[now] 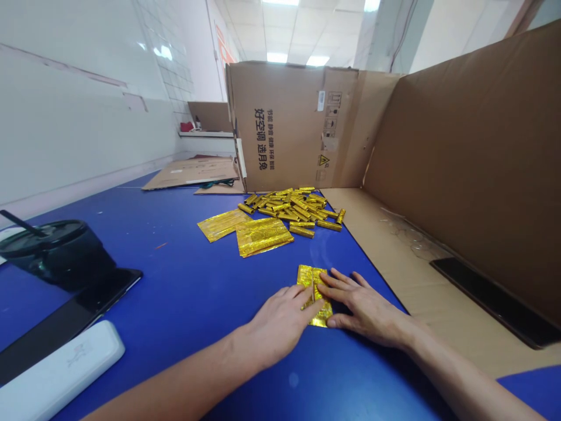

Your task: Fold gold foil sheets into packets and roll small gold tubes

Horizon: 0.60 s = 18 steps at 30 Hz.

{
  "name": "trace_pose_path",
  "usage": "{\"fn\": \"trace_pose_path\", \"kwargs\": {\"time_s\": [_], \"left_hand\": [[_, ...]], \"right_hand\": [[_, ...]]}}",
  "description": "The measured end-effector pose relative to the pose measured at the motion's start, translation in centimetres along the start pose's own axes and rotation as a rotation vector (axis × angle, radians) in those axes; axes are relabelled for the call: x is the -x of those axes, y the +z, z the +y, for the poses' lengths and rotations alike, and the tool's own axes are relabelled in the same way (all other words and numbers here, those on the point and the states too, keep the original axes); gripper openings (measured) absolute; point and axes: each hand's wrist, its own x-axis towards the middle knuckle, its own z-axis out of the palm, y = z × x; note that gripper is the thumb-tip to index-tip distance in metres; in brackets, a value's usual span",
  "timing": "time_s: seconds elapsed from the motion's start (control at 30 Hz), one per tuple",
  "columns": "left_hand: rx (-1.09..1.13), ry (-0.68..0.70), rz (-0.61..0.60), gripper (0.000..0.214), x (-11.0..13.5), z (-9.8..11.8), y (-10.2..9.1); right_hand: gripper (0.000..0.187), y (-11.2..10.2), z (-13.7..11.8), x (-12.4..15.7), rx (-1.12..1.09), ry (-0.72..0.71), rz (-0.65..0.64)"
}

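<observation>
A folded sheet of gold foil paper (312,280) lies on the blue table (188,292) close in front of me. My left hand (280,321) rests on its left part with fingers stretched forward and pressing down. My right hand (363,307) lies flat on its right part, fingers spread and pointing left. Two flat gold foil sheets (262,235) lie further back. Behind them is a pile of several rolled gold foil pieces (293,207).
A large cardboard box (302,126) stands behind the pile, and a cardboard wall (477,152) and floor panel run along the right. A dark slab (495,301) lies on that cardboard. At the left are a dark lidded cup (56,251), a black tablet (65,318) and a white case (61,368).
</observation>
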Motion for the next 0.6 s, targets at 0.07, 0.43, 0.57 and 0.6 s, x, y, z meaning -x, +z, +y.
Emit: {"fn": "trace_pose_path", "kwargs": {"time_s": [0.07, 0.43, 0.57, 0.6], "left_hand": [[-0.006, -0.004, -0.001, 0.037, 0.0, 0.0, 0.0], [-0.023, -0.001, -0.022, 0.038, 0.0, -0.2, 0.1], [-0.013, -0.011, 0.001, 0.048, 0.2, -0.2, -0.9], [-0.017, -0.010, 0.017, 0.048, 0.4, -0.1, -1.3]], "right_hand": [[0.065, -0.1, -0.1, 0.0, -0.004, 0.001, -0.005], [0.058, 0.2, -0.5, -0.2, 0.006, 0.087, -0.017], [0.060, 0.1, -0.5, -0.2, 0.009, 0.091, -0.025], [0.060, 0.1, -0.5, -0.2, 0.007, 0.092, -0.028]]}}
